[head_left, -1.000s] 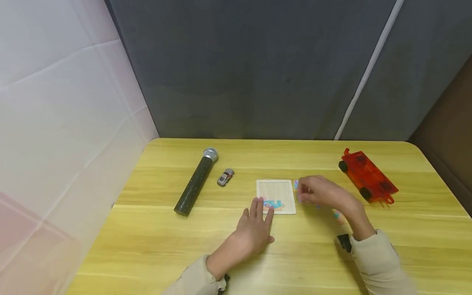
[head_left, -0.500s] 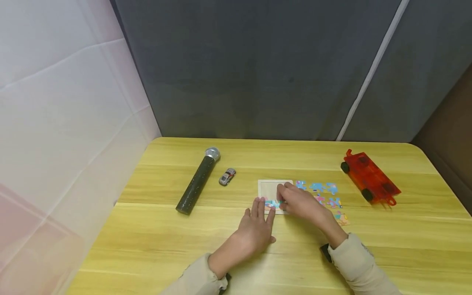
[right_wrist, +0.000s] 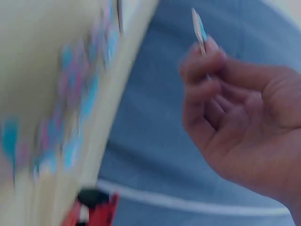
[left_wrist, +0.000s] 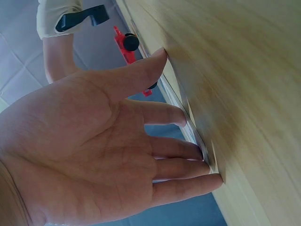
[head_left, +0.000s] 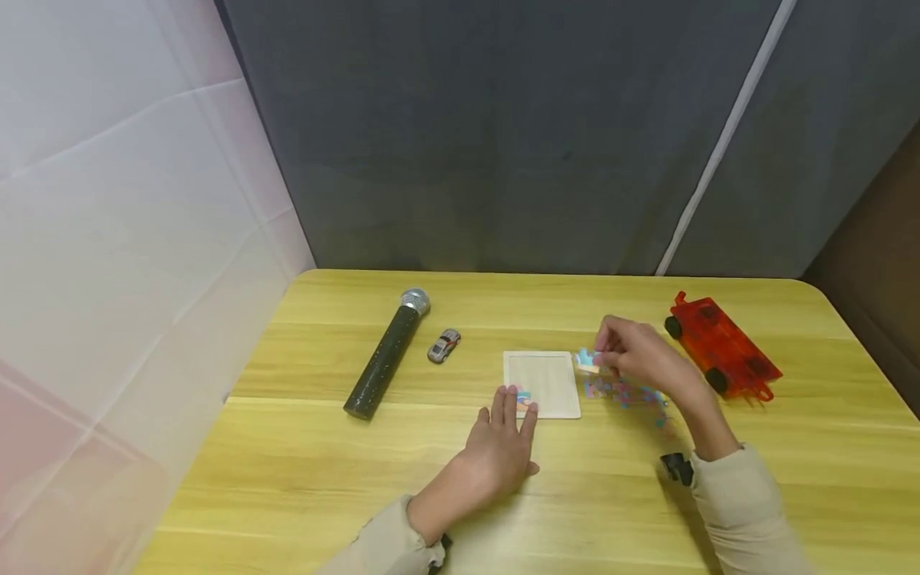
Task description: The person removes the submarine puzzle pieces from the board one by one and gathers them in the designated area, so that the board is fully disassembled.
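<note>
My left hand (head_left: 496, 447) lies at the lower left of a square pale wooden puzzle tray (head_left: 545, 377), its fairly straight fingertips touching the tray. A small colourful puzzle piece (head_left: 524, 397) shows between those fingers, in the tray's lower left corner; part of it is covered. Right of the tray, my right hand (head_left: 650, 369) pinches a blue puzzle piece (head_left: 585, 359) between thumb and fingers. In the right wrist view that piece (right_wrist: 198, 30) is edge-on, up off the table. Beneath and beside the right hand lie several loose puzzle pieces (head_left: 622, 393), blurred and partly hidden.
A black microphone (head_left: 388, 351) with a silver head lies at the left of the wooden table (head_left: 287, 479). Beside it stands a small silver toy car (head_left: 444, 345). A red toy trailer (head_left: 726, 343) with black wheels is at the right. A dark partition (head_left: 467, 160) rises behind.
My right hand moved from the loose pieces over to the tray, then back right with a blue piece lifted out of the tray. The left hand has stayed in place.
</note>
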`<state>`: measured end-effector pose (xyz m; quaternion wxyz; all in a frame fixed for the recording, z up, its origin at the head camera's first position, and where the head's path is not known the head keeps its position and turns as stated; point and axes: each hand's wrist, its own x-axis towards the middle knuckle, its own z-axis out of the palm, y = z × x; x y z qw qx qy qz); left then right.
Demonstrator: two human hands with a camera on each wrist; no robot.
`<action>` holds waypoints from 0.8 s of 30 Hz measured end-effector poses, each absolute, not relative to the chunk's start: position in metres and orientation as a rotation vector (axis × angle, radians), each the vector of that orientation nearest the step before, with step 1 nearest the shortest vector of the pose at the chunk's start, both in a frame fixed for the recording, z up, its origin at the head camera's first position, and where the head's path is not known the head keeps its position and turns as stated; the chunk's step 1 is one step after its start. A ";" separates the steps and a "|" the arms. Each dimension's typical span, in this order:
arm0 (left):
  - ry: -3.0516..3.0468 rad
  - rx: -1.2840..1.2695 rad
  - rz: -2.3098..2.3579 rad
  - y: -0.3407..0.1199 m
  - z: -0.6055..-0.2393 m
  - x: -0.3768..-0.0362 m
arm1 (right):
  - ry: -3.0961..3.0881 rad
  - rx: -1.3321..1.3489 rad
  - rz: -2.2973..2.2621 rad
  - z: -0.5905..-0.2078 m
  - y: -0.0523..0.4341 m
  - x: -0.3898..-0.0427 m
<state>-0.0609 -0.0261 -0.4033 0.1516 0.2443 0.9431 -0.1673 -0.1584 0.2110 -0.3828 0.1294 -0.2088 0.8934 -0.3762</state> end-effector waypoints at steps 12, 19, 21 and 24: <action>2.729 0.693 -0.467 -0.029 -0.404 -0.059 | 2.154 -0.575 -0.970 -0.386 0.239 -0.158; 2.721 0.686 -0.466 -0.030 -0.404 -0.059 | 2.165 -0.489 -0.858 -0.389 0.241 -0.154; 2.724 0.691 -0.466 -0.030 -0.404 -0.059 | 2.211 -0.446 -0.815 -0.390 0.239 -0.153; 2.733 0.702 -0.469 -0.030 -0.404 -0.059 | 2.291 -0.413 -0.731 -0.391 0.237 -0.151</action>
